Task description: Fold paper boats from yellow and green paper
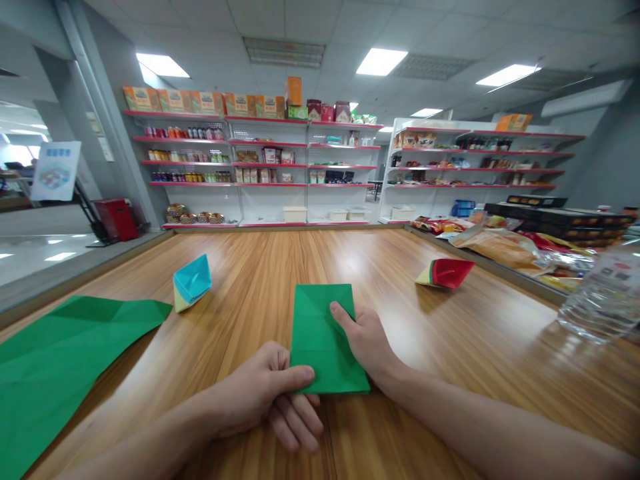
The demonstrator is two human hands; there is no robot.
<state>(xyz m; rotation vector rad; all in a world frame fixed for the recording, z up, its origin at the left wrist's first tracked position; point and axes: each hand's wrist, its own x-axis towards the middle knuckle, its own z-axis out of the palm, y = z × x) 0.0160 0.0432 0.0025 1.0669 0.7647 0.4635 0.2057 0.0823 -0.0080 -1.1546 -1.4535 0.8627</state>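
A folded sheet of green paper [323,333] is held upright-rectangular in front of me, just over the wooden table [260,267]. My left hand [273,393] pinches its lower left corner, thumb on top and fingers underneath. On the right edge, my right hand [367,340] grips the paper with the thumb lying across its face; the other fingers are hidden behind it. A larger creased green sheet [75,353] lies at the left. Beyond it stands a folded blue and yellow paper boat [193,283]. A red and yellow paper boat [445,274] rests at the right.
A clear plastic bottle [603,293] stands at the right edge. Behind it are packaged snacks [525,250] and stacked black boxes [555,217]. Shelves of goods [265,160] line the far wall. A red box [116,219] and a sign [56,171] stand at the left.
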